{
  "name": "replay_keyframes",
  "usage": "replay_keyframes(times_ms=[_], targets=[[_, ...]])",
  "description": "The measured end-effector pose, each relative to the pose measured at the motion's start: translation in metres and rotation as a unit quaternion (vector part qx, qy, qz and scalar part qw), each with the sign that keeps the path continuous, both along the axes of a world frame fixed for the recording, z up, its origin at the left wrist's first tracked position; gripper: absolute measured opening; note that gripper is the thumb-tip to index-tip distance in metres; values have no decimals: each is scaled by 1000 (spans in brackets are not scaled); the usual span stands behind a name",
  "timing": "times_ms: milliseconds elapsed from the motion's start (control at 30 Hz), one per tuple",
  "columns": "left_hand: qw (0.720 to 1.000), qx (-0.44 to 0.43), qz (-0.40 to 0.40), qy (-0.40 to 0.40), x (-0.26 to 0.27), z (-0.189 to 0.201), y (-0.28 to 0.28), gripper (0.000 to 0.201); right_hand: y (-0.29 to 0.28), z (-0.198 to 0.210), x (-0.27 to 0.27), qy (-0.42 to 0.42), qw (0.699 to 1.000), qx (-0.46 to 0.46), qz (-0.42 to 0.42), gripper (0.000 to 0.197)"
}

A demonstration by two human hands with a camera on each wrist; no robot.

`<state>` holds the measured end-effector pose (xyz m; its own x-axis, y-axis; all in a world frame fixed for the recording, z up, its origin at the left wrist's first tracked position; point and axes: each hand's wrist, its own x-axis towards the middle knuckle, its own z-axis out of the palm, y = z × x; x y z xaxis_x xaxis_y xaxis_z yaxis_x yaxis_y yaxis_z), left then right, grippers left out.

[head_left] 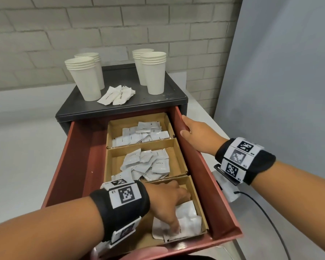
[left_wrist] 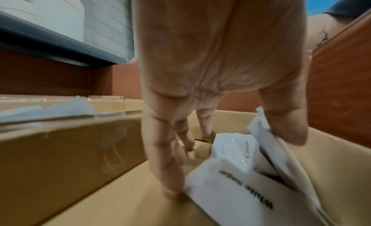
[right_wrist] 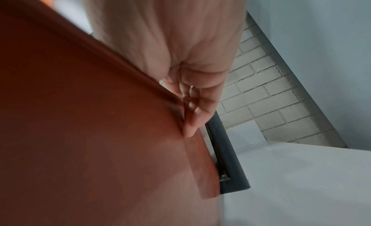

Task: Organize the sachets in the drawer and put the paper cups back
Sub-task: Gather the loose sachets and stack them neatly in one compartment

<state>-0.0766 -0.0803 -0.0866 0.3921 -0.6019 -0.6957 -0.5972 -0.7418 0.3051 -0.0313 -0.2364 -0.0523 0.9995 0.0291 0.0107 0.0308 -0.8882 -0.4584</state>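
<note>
The red-brown drawer (head_left: 73, 156) stands pulled out of a dark cabinet (head_left: 158, 98). Three cardboard compartments sit along its right side. White sachets fill the far compartment (head_left: 139, 132) and the middle one (head_left: 146, 162). My left hand (head_left: 176, 212) reaches into the nearest compartment. There its fingers and thumb close round a few white sugar sachets (left_wrist: 240, 189), with the left hand (left_wrist: 230, 158) over them. My right hand (head_left: 188, 128) grips the drawer's right wall (right_wrist: 120, 118), fingers (right_wrist: 190, 118) curled over the outside. Two stacks of paper cups (head_left: 84, 79) stand left on the cabinet top, two more (head_left: 154, 72) right, and loose sachets (head_left: 116, 94) lie between them.
The cabinet sits on a white counter (head_left: 23, 147) against a pale brick wall (head_left: 120, 25). A grey panel (head_left: 289, 72) rises at the right. A black cable (head_left: 261, 209) runs down from my right wrist. The drawer's left half holds no box.
</note>
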Motion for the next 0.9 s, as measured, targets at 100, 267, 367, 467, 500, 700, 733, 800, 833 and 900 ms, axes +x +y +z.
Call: replay_keyframes(times_ms=[100, 267, 367, 467, 500, 700, 733, 800, 833, 900], targets=[[1000, 10, 13, -3, -2, -1, -3, 88, 0, 1, -2, 2, 1000, 4, -3, 53], [1000, 17, 21, 7, -7, -3, -7, 74, 0, 0, -3, 2, 1000, 13, -5, 53], [999, 22, 27, 35, -5, -5, -8, 55, -1, -1, -3, 4, 1000, 17, -7, 53], [997, 22, 45, 65, -5, -6, -8, 46, 0, -1, -3, 6, 1000, 11, -6, 53], [997, 18, 46, 67, -5, -6, -8, 47, 0, -1, -3, 6, 1000, 9, -6, 53], [996, -38, 40, 65, -3, -1, -4, 31, -1, -3, -1, 1, 1000, 6, -5, 54], [996, -51, 46, 64, 0, 2, -2, 28, -1, -4, 0, 0, 1000, 4, -4, 54], [990, -100, 77, 66, 7, 10, 4, 24, -2, -4, 1, 0, 1000, -4, -4, 55], [984, -132, 102, 67, 12, 15, 8, 23, -2, -3, 1, 2, 1000, -10, -3, 55], [961, -207, 167, 72, 24, 26, 17, 12, -2, 1, 1, 10, 1000, -25, 5, 57]])
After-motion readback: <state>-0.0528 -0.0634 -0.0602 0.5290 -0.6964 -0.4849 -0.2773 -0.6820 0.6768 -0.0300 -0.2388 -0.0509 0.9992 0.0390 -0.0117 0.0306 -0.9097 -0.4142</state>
